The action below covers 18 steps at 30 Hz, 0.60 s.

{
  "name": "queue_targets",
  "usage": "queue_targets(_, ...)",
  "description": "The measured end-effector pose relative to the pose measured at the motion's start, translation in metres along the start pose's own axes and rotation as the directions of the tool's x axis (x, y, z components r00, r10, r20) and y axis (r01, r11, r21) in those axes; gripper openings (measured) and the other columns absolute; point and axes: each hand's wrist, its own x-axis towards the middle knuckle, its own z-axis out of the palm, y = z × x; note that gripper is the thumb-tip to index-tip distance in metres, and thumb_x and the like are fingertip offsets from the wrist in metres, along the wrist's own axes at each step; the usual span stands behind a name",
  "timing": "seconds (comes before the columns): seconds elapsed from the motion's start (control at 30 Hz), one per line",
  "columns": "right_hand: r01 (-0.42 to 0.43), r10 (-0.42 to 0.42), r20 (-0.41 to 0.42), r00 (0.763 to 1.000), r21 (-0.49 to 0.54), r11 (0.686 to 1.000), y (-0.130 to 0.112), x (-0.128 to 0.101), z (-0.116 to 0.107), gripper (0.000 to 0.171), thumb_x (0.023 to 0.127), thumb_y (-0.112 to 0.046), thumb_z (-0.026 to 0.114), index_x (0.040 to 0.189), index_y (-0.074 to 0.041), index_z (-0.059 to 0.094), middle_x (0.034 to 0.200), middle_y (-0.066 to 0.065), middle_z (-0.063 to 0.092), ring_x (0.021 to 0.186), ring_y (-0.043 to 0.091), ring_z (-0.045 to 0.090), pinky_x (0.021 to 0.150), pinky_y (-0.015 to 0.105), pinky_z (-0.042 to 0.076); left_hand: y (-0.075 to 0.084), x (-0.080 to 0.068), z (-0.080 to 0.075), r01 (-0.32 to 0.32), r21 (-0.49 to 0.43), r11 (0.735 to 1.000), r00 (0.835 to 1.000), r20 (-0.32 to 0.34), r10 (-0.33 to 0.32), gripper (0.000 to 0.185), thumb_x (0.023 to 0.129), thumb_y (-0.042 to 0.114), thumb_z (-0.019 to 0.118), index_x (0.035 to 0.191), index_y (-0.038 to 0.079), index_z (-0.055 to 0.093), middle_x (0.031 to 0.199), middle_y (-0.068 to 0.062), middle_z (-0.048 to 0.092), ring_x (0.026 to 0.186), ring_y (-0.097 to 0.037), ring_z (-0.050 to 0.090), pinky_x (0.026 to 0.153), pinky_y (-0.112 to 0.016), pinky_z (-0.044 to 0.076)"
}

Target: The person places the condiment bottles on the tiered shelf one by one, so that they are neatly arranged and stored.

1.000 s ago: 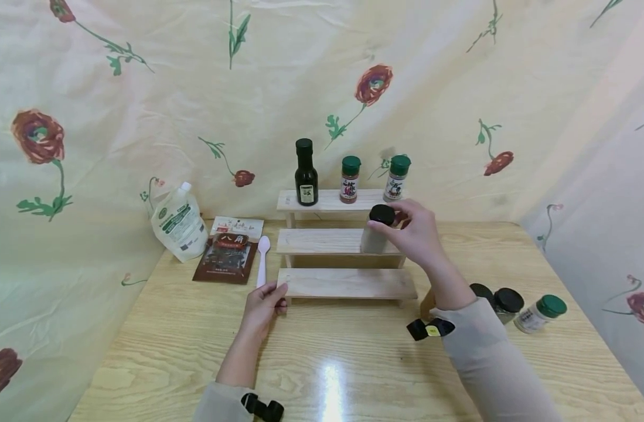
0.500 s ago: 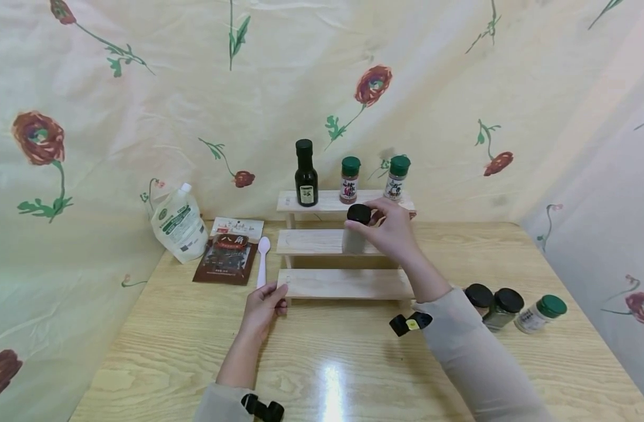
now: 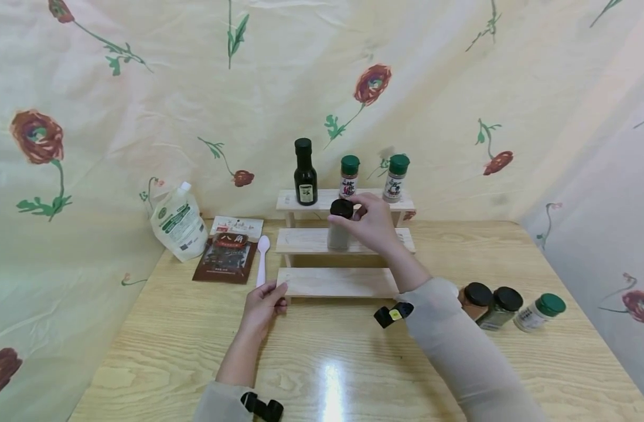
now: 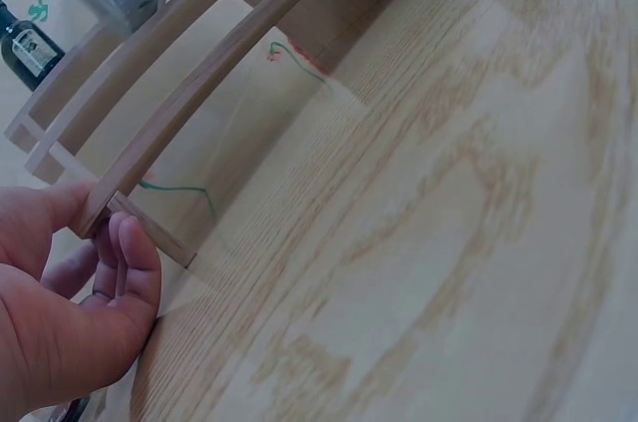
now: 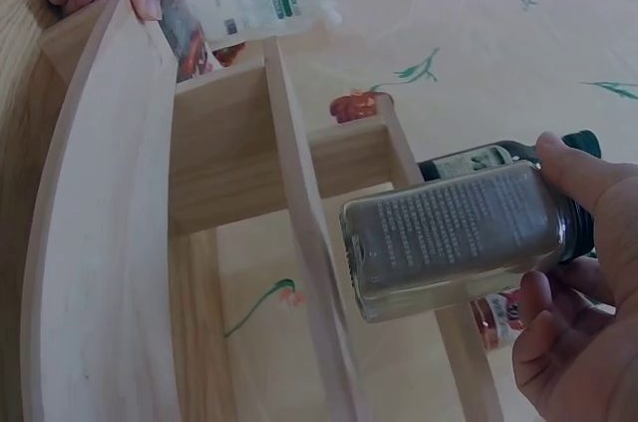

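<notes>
My right hand grips a glass spice jar with a black cap, holding it upright at the middle step of a three-step wooden rack. I cannot tell whether the jar touches the step. In the right wrist view the jar shows grey powder, with my fingers curled round its top. My left hand holds the left end of the bottom step, thumb on top, and the left wrist view shows the same grip on the rack's corner.
A dark bottle and two green-capped spice jars stand on the top step. Three more jars sit on the table at the right. A white pouch, a brown packet and a white spoon lie left of the rack.
My right hand has carried the black-capped jar leftwards along the middle step. The left hand has stayed on the bottom step's end.
</notes>
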Motion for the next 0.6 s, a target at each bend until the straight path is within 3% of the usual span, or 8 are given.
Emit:
queue_targets(0.23,-0.052,0.051,0.048,0.998,0.004,0.999,-0.007,0.006,0.017,0.055,0.079,-0.035,0.089,0.120,-0.004,0.071,0.107,0.008,0.065,0.076,0.022,0.055,0.066,0.030,0.046,-0.001,0.001,-0.001,-0.005,-0.004,1.000,1.000,-0.007,0.005,0.041,0.097,0.011,0.070,0.129,-0.012,0.058,0.079,-0.004,0.063,0.065,-0.009,0.060,0.057,-0.018,0.055)
queue_targets(0.6,-0.048,0.046,0.071,0.996,0.028,0.998,-0.029,0.015,0.044,0.051,0.080,-0.034,0.089,0.118,-0.005,0.072,0.107,0.006,0.067,0.077,0.020,0.056,0.067,0.029,0.047,-0.002,0.001,0.001,-0.013,-0.018,1.000,1.000,-0.012,0.012,0.040,0.097,0.008,0.069,0.129,-0.013,0.057,0.077,-0.004,0.063,0.063,-0.009,0.060,0.055,-0.018,0.054)
